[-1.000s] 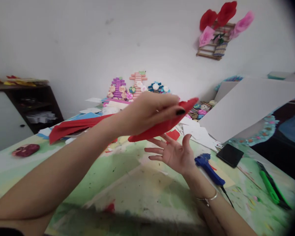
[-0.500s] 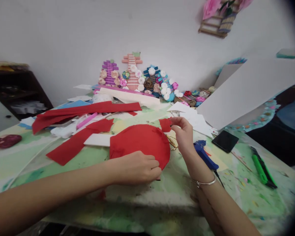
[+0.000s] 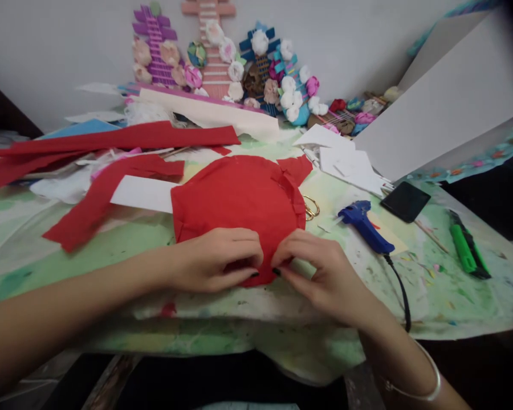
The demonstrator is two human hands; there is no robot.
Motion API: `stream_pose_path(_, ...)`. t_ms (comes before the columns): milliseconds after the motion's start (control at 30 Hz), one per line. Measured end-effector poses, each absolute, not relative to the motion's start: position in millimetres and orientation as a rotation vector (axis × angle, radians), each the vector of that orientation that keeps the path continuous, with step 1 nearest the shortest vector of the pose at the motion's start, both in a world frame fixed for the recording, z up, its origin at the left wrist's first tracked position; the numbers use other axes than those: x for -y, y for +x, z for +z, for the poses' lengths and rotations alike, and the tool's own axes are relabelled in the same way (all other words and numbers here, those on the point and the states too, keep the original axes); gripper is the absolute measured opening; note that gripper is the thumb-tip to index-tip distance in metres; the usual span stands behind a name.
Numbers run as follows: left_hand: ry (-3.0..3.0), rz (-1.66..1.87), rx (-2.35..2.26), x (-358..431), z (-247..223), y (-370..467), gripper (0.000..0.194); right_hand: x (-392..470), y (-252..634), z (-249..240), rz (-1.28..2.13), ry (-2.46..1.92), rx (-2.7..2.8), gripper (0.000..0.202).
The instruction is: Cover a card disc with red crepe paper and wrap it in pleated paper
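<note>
I'm looking at the left hand (image 3: 224, 260) and the right hand (image 3: 320, 273) pinching at the near edge of a round red piece (image 3: 239, 199), a white strip (image 3: 143, 193) sticking out on its left. Just beside its right edge I've got scissors' gold handles (image 3: 311, 208), then a blue glue gun (image 3: 365, 225), a black square (image 3: 406, 201) and a green cutter (image 3: 467, 245) farther right. Red strips (image 3: 123, 136) lie on the left of the painted table (image 3: 222, 324), and paper flowers (image 3: 290, 94) cluster along the wall (image 3: 333, 45).
</note>
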State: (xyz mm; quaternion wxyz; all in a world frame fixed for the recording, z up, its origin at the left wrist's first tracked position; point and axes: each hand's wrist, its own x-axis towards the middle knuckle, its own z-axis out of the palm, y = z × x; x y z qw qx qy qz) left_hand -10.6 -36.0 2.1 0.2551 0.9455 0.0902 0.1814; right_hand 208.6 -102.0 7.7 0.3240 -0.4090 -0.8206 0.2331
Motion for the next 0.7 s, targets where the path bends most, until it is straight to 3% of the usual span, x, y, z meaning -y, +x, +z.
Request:
stream_pose_path(133, 2.592, 0.435, -0.231, 38, 1, -8, 0.007, 116, 204, -8, 0.505, -1.049, 2.199, 0.013)
stream_pose_path(333, 2.720, 0.439, -0.281, 46, 1, -2, 0.018, 113, 202, -19, 0.488, -1.037, 2.190, 0.012)
stream_pose_path(700, 2.690, 0.462, -0.245, 46, -2, -3, 0.013, 111, 199, -18, 0.518, -1.116, 2.236, 0.009)
